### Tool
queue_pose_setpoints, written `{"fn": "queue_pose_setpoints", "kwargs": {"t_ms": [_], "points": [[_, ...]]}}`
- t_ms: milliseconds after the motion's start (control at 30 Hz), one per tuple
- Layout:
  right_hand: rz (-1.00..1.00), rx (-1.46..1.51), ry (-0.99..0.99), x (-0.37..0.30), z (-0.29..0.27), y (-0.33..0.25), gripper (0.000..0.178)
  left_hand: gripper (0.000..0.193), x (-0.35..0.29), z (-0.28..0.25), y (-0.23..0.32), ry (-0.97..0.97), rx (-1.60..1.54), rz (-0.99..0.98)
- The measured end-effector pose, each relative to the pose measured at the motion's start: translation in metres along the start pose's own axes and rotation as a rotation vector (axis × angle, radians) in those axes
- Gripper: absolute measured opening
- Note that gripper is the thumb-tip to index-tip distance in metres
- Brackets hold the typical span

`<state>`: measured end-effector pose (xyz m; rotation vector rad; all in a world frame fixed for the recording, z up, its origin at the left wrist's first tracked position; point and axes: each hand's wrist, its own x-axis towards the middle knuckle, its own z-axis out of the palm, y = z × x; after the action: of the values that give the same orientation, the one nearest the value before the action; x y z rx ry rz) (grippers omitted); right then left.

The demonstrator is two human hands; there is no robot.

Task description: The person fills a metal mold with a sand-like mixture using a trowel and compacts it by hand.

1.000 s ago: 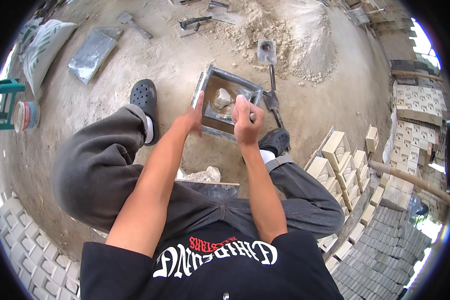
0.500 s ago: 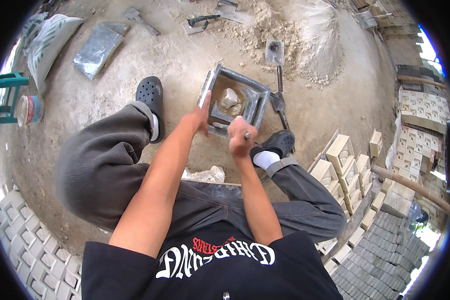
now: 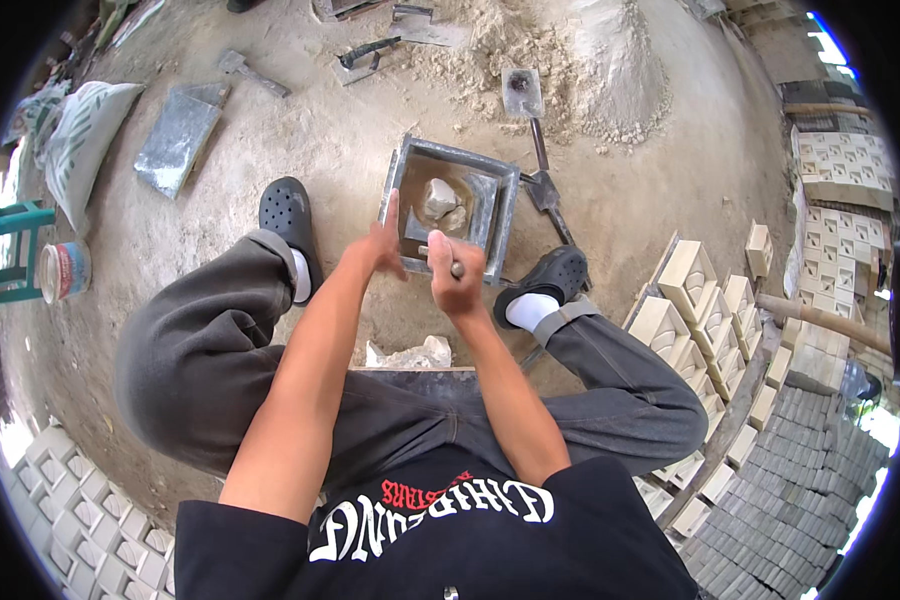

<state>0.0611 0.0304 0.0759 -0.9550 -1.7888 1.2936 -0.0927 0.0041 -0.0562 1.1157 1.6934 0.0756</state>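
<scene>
A square grey metal mould sits on the ground between my feet, with brownish inner faces and a smaller raised frame inside. Pale lumps lie in its middle. My left hand is open against the mould's left wall, fingers stretched along the near left corner. Over the near wall, my right hand is closed round a short, round-handled tool. The handle's butt faces up, and its pale working end is partly hidden at the mould's near inner edge.
Beyond the mould lie a small shovel, a trowel and a heap of pale powder. A flat metal slab, a sack, a bucket and a green stool are left. Cast blocks stand right.
The view has shifted slightly, so the mould appears farther left. My right hand has moved the tool a little left along the near edge. The left hand stays at the left wall.
</scene>
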Motion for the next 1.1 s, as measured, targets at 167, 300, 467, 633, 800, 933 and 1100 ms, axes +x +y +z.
{"fn": "queue_pose_setpoints", "kwargs": {"t_ms": [167,300,467,633,800,933,1100], "points": [[-0.259,-0.019,0.094,0.000,0.005,0.018,0.041,0.159,0.008,-0.005,0.003,0.013,0.060,0.030],[-0.017,0.021,-0.001,0.002,0.004,-0.005,0.038,0.161,0.009,-0.001,-0.009,0.007,-0.033,0.071],[-0.077,0.011,0.069,-0.007,0.000,0.026,0.042,0.158,0.002,0.002,0.003,0.021,0.066,0.024],[0.301,0.387,0.183,0.007,-0.022,0.017,0.058,0.157,0.000,-0.004,0.006,0.014,0.026,0.010],[0.084,0.765,0.295,0.049,-0.057,-0.019,0.062,0.157,-0.004,-0.003,0.006,0.023,0.068,0.062],[-0.005,0.773,0.317,0.089,-0.067,-0.011,0.061,0.155,-0.011,-0.013,0.018,-0.035,0.069,-0.025],[0.096,0.598,0.290,0.121,-0.064,0.012,0.052,0.151,-0.014,-0.012,0.023,-0.030,0.078,-0.044]]}}
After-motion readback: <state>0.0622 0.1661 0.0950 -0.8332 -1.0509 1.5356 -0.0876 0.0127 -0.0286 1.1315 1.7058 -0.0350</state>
